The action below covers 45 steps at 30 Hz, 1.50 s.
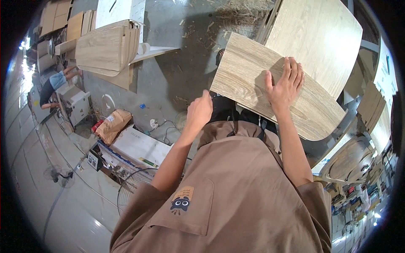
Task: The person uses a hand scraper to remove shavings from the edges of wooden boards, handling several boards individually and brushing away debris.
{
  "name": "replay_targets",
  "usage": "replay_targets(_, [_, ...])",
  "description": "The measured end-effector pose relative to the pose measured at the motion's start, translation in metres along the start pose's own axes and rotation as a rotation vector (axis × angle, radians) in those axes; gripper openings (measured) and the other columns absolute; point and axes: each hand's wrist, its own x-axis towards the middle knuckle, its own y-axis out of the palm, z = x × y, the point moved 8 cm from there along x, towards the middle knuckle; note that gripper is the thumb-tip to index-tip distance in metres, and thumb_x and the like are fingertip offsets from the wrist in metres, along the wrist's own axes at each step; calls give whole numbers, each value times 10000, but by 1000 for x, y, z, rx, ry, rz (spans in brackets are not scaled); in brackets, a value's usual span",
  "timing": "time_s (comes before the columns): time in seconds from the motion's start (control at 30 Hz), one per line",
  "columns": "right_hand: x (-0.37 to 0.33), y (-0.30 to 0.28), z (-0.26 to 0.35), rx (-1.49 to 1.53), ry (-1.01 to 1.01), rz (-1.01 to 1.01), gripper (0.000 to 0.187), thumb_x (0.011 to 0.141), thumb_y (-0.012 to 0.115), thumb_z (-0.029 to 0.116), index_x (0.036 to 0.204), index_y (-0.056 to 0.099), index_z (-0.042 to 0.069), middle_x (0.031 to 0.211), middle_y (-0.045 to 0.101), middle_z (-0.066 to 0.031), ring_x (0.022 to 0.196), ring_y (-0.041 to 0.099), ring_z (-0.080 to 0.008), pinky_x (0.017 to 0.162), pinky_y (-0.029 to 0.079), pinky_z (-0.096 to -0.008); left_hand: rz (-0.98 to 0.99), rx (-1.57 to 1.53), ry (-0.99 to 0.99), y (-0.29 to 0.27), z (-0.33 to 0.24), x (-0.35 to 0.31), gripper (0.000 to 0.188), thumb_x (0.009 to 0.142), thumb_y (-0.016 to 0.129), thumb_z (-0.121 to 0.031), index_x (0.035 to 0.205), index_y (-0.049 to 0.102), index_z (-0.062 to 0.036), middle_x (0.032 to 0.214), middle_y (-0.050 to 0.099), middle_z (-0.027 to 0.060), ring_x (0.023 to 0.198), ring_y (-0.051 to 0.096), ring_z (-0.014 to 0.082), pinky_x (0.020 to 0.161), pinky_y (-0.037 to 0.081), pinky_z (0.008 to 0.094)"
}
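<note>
- Right hand (286,84) lies flat, fingers spread, on the pale oak-grain laminated panel with one rounded corner (253,76); an open palm pressing down, no closed grip.
- Left hand (199,110) loosely curled just off the panel's near-left edge, apparently not touching; whether anything small sits in that grip cannot be told from this angle.
- Panel sits tilted in front of the torso, overlapping a second, larger rounded panel of the same wood grain (314,38) behind it.
- Probably rigid and flat, moderately heavy for its span, with a smooth face likely slippery under a bare palm.
- Best taken at two opposite long edges, fingers hooked under; edges and corners likely chip if knocked.
- Grey concrete floor (168,76) with wood scraps below; stack of curved wooden pieces (107,48) well apart, left.
</note>
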Motion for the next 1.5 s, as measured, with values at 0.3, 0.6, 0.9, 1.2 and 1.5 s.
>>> replay_targets(0.3, [1,2,-4,-26,-2,16,795,996,681,557,1656,460,172,1705,448,-58,1634,319,-321,1371,196,-526,-231,-888,-264,11,23,-15,410,1062,768,-207,1425,709,-26,909,781,69,703,674,190,685,555,370])
replay_targets(0.6, [0,6,9,-36,-39,28,780,1014,709,498,1660,459,139,1712,451,-82,1634,324,-341,1360,210,-530,-227,-917,-146,44,29,-9,413,1027,839,-299,1224,755,53,900,755,37,751,637,84,698,550,286])
replay_targets(0.9, [20,-2,2,20,-80,75,810,977,780,487,1640,476,136,1614,501,-119,1521,421,-380,1301,271,-545,3,-1209,-162,47,23,30,369,1077,756,-381,1108,703,-18,764,692,26,500,519,69,457,388,249])
replay_targets(1.2, [88,-16,-23,169,-102,342,541,960,799,507,1152,688,13,1097,715,-261,1048,668,-471,904,543,-548,89,-1420,-150,29,-8,13,277,1088,737,-300,1004,650,-51,727,693,71,489,565,130,432,433,309])
replay_targets(1.5, [79,-226,38,322,-212,-37,494,810,946,481,834,729,37,794,699,-168,712,673,-380,671,521,-458,76,-1496,83,-41,-53,-26,433,1073,760,-409,1235,589,-46,907,751,132,543,588,141,451,447,305])
